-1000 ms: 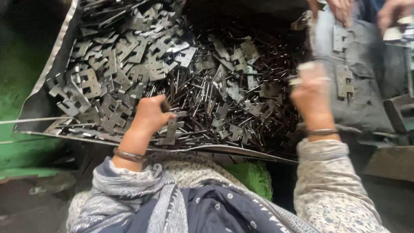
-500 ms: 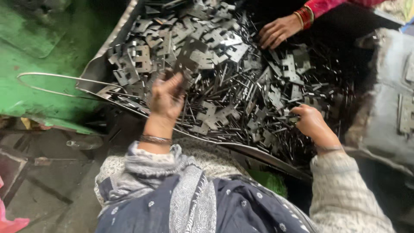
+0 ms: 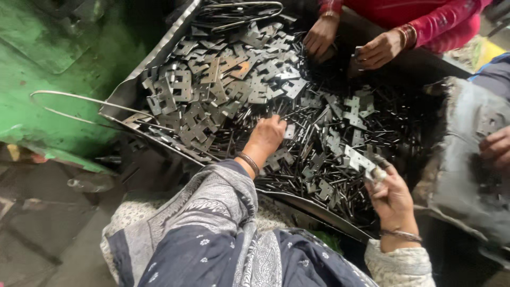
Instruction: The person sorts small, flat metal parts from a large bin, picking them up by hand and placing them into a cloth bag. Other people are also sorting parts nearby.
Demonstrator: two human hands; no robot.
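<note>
A large metal tray (image 3: 127, 95) holds a heap of flat stamped metal plates (image 3: 212, 90) and a dark pile of thin metal pins (image 3: 319, 138). My left hand (image 3: 267, 135) reaches into the middle of the tray, fingers curled down onto the pins and small plates. My right hand (image 3: 390, 194) is at the tray's near right edge, closed on a few small metal plates (image 3: 361, 159) that stick out of its fingers. Bangles circle both of my wrists.
A person in red sleeves has two hands (image 3: 350, 45) in the far side of the tray. Another hand (image 3: 496, 149) rests on a grey sack (image 3: 467, 159) at right. A green machine body (image 3: 48, 69) and a wire handle (image 3: 69, 106) lie left.
The view has swung left and up. My left hand moved from the plates down into the pin pile. My right hand pulled back to the near right edge with plates in it.
</note>
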